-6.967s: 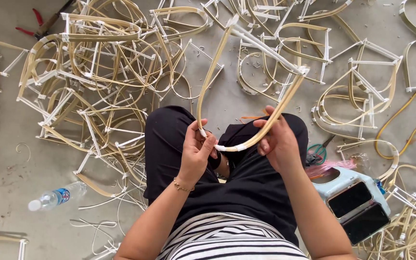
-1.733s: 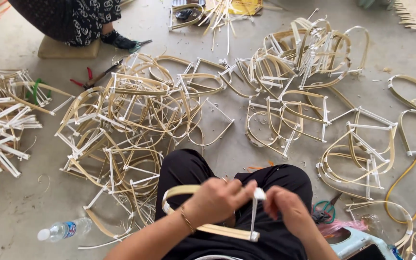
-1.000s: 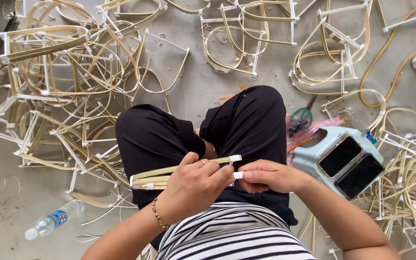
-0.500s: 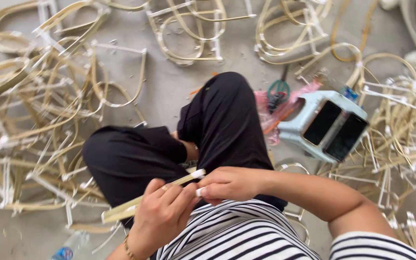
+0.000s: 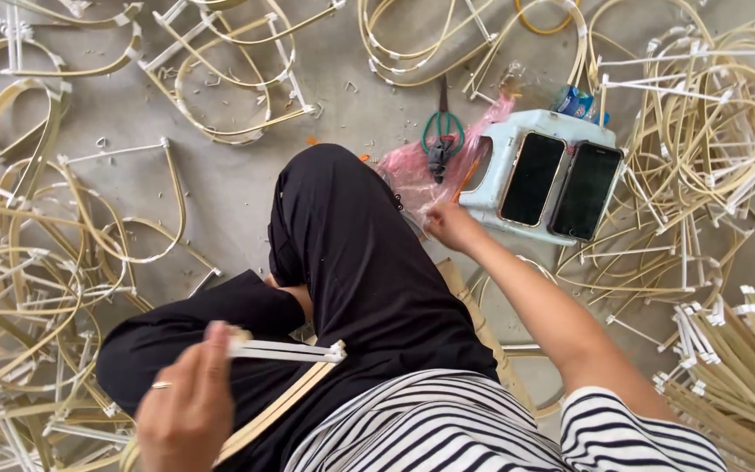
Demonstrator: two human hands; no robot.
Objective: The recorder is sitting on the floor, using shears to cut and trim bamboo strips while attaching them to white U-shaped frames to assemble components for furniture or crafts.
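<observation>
Your left hand is closed around a bent cane strip frame, low over your lap, by your black trouser leg. Your right hand reaches out to the pink plastic bag beside the little blue stool. Its fingers are curled at the bag, but I cannot tell if they grip anything.

The frame could slip or spring loose, I think, because only one hand holds it. Your reaching arm could also bump the two phones off the stool, or catch the green scissors.

Half a second ago both hands were together on the strip. Now the right one has left it.
</observation>
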